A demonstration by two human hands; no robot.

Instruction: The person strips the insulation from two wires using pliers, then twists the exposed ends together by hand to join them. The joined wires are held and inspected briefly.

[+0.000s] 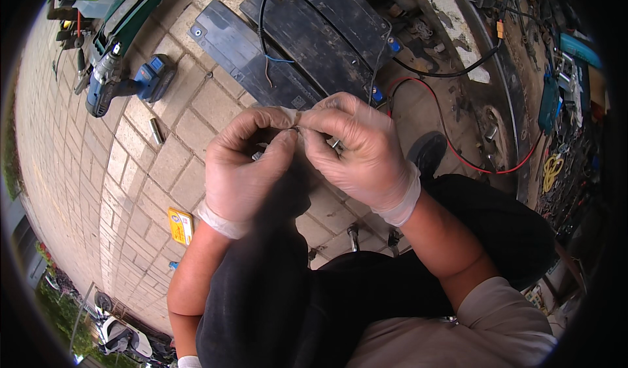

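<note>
Two gloved hands meet in the middle of my head view: the left hand [243,162] and the right hand [358,149] each pinch, thumb to forefinger, at a small piece [297,128] too hidden for me to identify. I see it where their fingertips come together, above the dark trousers [261,289]. Beyond lie black batteries [311,44], a black cable [263,21] over them. Leftward I make out a blue power tool [101,92], a metal socket [156,131] and, lower down, a yellow box [180,226].

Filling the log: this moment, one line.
left hand: pinching; right hand: pinching; pinch contents: unclear; batteries: beyond hands; power tool: on bricks, left
</note>
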